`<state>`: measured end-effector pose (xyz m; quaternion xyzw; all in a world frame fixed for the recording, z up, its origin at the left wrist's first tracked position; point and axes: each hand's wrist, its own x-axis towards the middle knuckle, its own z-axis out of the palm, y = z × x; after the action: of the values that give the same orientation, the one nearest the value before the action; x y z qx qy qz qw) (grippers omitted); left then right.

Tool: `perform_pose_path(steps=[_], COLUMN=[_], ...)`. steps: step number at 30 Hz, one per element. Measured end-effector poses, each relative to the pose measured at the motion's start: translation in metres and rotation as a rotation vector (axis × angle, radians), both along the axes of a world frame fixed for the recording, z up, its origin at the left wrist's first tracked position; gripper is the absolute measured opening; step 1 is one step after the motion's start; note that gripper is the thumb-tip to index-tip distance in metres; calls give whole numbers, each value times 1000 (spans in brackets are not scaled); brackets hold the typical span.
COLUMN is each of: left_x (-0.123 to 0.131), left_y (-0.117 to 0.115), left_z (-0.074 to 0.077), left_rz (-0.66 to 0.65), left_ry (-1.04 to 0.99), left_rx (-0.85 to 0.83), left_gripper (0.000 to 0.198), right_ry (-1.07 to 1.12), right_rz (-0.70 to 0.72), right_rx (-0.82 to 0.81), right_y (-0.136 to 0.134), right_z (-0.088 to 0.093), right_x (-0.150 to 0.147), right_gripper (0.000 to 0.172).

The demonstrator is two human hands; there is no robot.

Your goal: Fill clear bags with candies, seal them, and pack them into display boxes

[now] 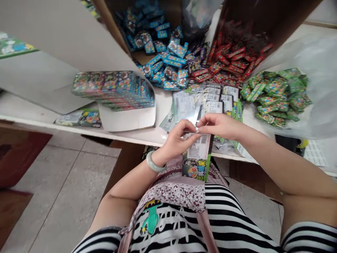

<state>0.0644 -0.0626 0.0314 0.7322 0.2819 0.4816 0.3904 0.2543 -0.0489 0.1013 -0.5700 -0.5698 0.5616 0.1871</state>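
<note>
My left hand (181, 138) pinches the upper edge of a printed candy pouch (195, 161), which hangs down in front of the apron. Close against it, my right hand (218, 125) has its thumb and finger pressed together at the same edge. The pouch is dark with a green side, a white label panel and colourful lettering. A small shiny bit shows between the fingertips, too small to make out. Just beyond the hands lies a spread of similar flat pouches (214, 96) with white label panels, some under clear plastic.
Blue small packets (171, 63) spill from a carton at the back, beside red packets (234, 59). Green packets (279, 93) lie on clear plastic at right. Left stands a stack of small boxes (113, 88) on a white card tray (126, 119). The table edge runs below my hands.
</note>
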Motion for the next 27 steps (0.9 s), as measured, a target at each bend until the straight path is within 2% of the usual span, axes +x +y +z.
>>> perform_pose_path(steps=[3, 5, 7, 9, 10, 12, 13, 14, 16, 18, 20, 22, 24, 27], left_x=[-2, -4, -9, -18, -24, -33, -36, -37, -33, -25, -17, -14, -15, -20], left_y=[0, 2, 6, 12, 17, 29, 35, 40, 49, 55, 57, 59, 62, 66], left_z=[5, 10, 12, 10, 8, 3, 1, -1, -4, -6, -9, -12, -15, -17], left_rz=[-18, -59, -34, 86, 172, 363, 447, 510, 578, 586, 583, 581, 589, 600], left_ry=[45, 111, 173, 172, 131, -10, -91, -163, -273, -338, -351, -331, -318, -358], left_rx=[6, -32, -104, -218, -287, -413, -460, -496, -554, -629, -697, -718, -703, -708], left_gripper=[21, 18, 13, 12, 13, 13, 14, 14, 16, 19, 22, 24, 27, 31], right_ry=[238, 317, 297, 158, 67, -321, -505, -659, -863, -948, -934, -831, -716, -622], right_rz=[-10, 13, 28, -60, -150, -466, -606, -703, -813, -835, -853, -910, -975, -1033], right_rx=[-340, -421, -351, -149, -51, 308, 372, 367, 312, 252, 243, 253, 251, 258], right_y=[1, 4, 8, 14, 16, 20, 21, 22, 24, 26, 29, 32, 31, 23], right_z=[-9, -15, -21, -26, -29, -37, -42, -47, -60, -73, -83, -90, -93, -90], right_x=[-8, -5, 15, 56, 83, 145, 176, 203, 243, 262, 267, 270, 276, 290], right_gripper=[11, 7, 5, 13, 17, 20, 24, 29, 45, 61, 69, 63, 50, 35])
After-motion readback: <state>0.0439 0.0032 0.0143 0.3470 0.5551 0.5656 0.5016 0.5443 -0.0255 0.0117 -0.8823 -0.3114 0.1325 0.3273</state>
